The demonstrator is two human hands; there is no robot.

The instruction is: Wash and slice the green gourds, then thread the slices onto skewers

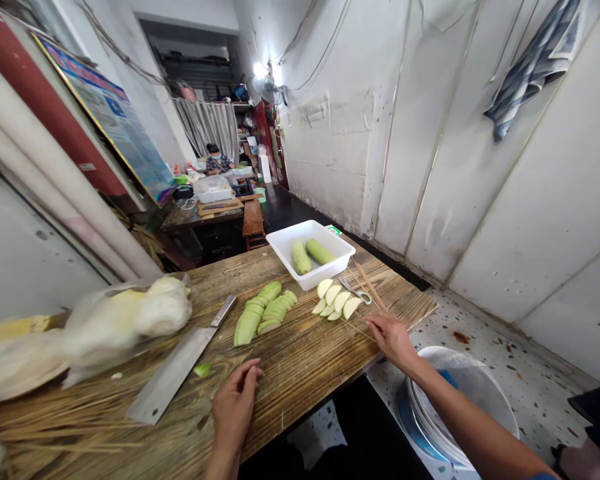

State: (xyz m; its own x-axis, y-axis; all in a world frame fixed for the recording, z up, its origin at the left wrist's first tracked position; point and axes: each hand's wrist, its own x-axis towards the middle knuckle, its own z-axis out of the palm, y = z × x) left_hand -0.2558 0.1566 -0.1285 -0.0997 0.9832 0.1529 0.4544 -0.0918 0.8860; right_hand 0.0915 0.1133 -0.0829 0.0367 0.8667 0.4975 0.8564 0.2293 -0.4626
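My right hand [391, 339] is at the table's right part, fingertips pinched on the end of a thin bamboo skewer [356, 329]. The skewer runs left beside a group of pale green squash slices [336, 300]. My left hand [234, 403] is over the near edge of the table, fingers loosely bent and thumb apart, with nothing visible in it. Ahead of it lie two rows of sliced green squash [264, 311]. A wide cleaver [173, 370] rests flat to its left, near a small green squash end [202, 369].
A white tray [310, 277] holds two whole squashes [319, 251]. Scissors [356, 291] and more skewers [369, 283] lie by the slices. Plastic-bagged food [125, 313] and scattered skewers [65, 427] occupy the left. A lined bucket [460, 400] stands below right. Another person [218, 160] sits farther back.
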